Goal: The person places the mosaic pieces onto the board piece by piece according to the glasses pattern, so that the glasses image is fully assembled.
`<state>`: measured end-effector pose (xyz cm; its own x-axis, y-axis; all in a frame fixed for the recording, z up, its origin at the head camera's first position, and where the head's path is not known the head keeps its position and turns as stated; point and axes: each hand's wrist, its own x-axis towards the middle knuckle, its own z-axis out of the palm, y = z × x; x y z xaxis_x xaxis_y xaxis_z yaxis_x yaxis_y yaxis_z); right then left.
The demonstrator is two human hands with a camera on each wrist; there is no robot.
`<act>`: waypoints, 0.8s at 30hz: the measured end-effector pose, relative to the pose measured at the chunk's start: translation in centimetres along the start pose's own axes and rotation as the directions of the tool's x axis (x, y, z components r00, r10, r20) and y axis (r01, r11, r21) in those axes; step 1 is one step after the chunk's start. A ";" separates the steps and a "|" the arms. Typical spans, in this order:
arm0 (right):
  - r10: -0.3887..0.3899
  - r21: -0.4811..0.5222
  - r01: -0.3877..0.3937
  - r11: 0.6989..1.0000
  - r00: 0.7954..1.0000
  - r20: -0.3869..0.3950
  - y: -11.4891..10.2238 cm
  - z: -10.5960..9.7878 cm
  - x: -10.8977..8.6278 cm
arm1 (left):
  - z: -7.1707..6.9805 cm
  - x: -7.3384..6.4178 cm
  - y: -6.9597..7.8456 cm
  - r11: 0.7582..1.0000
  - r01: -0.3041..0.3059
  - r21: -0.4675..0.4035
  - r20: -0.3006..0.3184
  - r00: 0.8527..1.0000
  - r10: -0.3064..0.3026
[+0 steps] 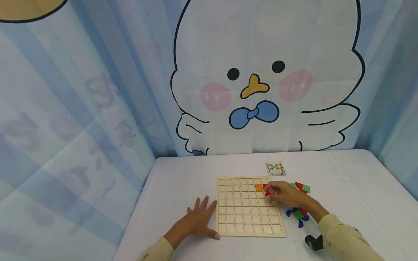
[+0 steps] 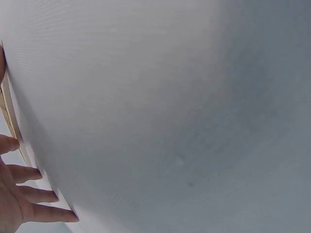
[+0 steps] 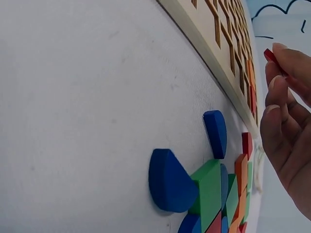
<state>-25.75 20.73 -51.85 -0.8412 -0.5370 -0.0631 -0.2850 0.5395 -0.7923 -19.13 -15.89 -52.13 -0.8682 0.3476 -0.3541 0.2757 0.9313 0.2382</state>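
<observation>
A light wooden grid board (image 1: 248,219) lies flat on the white table. My left hand (image 1: 198,219) rests spread at its left edge, fingers straight, also seen in the left wrist view at the lower left. Over the board's upper right part, my right hand (image 1: 285,193) pinches a small red block (image 1: 268,193) between thumb and fingertips. In the right wrist view the same red block (image 3: 270,55) sticks out from the fingertips. An orange square block (image 1: 258,187) sits in a cell of the board, with a red piece beside it, partly hidden by the fingers.
Right of the board lie loose blocks: a green one (image 1: 298,214), blue ones (image 3: 167,182) and red ones, several under or near the right forearm. A small printed card (image 1: 275,168) lies behind the board. A dark green object (image 1: 314,242) lies by the right sleeve.
</observation>
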 end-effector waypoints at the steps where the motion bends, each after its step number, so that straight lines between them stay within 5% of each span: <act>1: -0.003 -0.004 0.003 1.000 1.000 -0.004 -0.1 0.1 0.1 | 0.0 0.0 0.0 1.000 0.001 -0.003 0.002 1.000 -0.001; 24: 0.002 0.055 0.002 0.998 0.998 -0.060 -0.6 0.9 1.8 | -0.6 -0.3 0.3 1.000 -0.007 0.010 0.019 1.000 0.007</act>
<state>-26.70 18.85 -52.07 -0.8680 -0.4958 -0.0277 -0.2605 0.5021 -0.8246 -19.02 -15.76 -51.41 -0.8583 0.3562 -0.3694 0.2863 0.9298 0.2313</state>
